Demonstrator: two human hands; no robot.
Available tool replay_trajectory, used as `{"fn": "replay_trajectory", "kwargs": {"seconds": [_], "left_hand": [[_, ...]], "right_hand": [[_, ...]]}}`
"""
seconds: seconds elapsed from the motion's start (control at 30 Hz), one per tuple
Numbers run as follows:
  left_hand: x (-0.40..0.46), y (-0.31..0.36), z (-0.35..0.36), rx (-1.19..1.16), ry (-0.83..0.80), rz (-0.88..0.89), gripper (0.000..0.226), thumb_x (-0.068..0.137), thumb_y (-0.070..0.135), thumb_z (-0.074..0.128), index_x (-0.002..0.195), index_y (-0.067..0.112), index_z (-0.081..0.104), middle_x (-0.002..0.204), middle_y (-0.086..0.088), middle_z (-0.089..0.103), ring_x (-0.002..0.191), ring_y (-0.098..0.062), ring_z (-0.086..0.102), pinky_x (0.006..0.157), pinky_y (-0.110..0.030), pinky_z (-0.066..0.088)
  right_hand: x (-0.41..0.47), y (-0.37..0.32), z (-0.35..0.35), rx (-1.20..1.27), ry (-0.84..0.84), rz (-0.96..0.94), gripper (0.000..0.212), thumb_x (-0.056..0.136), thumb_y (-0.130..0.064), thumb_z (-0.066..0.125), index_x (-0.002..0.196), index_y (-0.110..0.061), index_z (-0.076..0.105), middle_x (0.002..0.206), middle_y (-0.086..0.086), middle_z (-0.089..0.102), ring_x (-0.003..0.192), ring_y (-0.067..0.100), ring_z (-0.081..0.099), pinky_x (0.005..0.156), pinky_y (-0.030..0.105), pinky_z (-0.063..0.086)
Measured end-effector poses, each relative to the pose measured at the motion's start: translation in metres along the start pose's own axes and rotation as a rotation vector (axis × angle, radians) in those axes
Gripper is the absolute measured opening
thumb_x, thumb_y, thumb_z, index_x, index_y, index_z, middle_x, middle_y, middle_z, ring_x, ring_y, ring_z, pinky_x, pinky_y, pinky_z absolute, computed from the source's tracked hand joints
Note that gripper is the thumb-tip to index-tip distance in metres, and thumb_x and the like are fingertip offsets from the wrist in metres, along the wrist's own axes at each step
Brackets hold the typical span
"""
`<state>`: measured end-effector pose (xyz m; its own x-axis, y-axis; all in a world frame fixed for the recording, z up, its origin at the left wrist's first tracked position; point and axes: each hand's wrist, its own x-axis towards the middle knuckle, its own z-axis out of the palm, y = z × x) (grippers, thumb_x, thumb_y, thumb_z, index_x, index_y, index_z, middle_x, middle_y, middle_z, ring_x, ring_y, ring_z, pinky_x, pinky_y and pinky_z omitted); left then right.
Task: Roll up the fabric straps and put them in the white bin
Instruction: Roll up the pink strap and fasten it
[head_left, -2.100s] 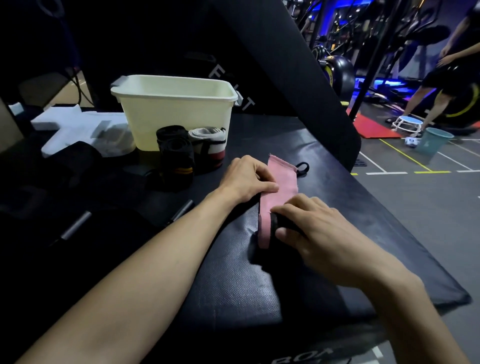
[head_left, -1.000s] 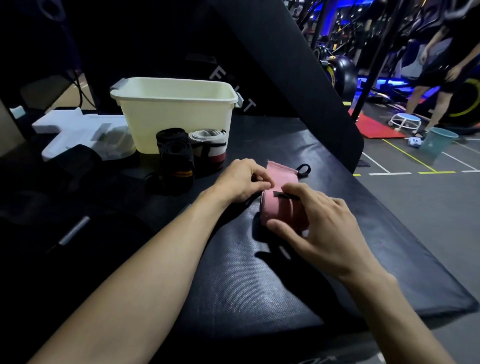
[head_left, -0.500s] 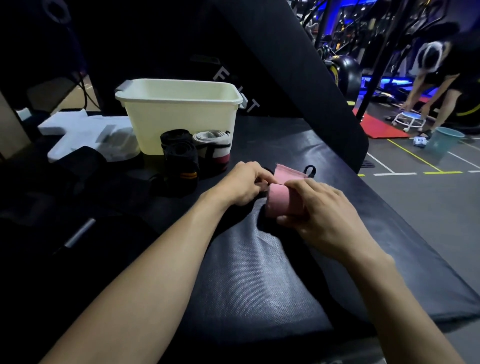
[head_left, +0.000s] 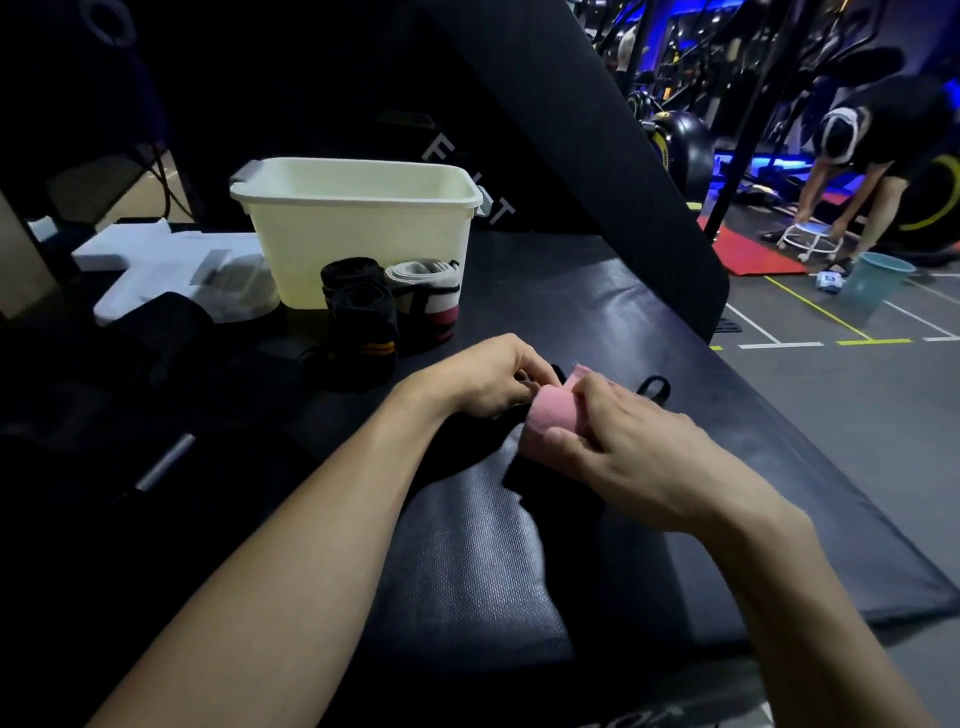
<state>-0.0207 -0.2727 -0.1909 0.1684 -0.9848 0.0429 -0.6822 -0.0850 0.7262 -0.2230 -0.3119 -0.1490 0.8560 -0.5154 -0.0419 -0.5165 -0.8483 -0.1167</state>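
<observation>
Both hands meet over a black padded mat (head_left: 467, 571). The right hand (head_left: 623, 452) curls thumb and fingers around the rolled pink strap (head_left: 550, 423), which sits just above the mat; the left hand (head_left: 488, 376) pinches the roll's left end with bent fingers. Beyond stands the white bin (head_left: 358, 228), with a black strap roll (head_left: 358, 312) and a white-and-red strap roll (head_left: 431, 296) touching its front wall

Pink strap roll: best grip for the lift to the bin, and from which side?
Grip the pink roll across its curved middle, thumb under and fingers over, coming from the right as the right hand holds it now. It lies on its side, and the loose tail end at the top would unwind unless pinned. The left hand steadies the left end.
</observation>
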Motion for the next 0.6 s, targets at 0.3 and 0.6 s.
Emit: {"fn": "replay_trajectory", "kwargs": {"seconds": [0.3,0.6], "left_hand": [[-0.003,-0.003,-0.005,-0.019,-0.024,0.025,0.023,0.091,-0.004,0.064,0.107,0.008,0.077,0.106,-0.025,0.070,0.086,-0.015,0.059,0.084,-0.043,0.053],[-0.003,-0.005,-0.006,-0.066,-0.084,0.033,0.033,0.090,0.007,0.076,0.121,0.008,0.068,0.115,-0.018,0.071,0.099,-0.021,0.065,0.100,-0.045,0.048]], "right_hand": [[0.019,0.006,-0.003,0.049,0.012,0.072,0.051,0.106,-0.050,0.028,0.146,-0.021,0.037,0.139,0.006,0.046,0.132,0.028,0.038,0.109,0.050,0.029],[0.029,0.010,0.017,0.197,0.357,0.023,0.021,0.104,-0.040,0.041,0.123,-0.033,0.041,0.119,-0.007,0.035,0.103,0.023,0.040,0.108,0.058,0.027]]}}
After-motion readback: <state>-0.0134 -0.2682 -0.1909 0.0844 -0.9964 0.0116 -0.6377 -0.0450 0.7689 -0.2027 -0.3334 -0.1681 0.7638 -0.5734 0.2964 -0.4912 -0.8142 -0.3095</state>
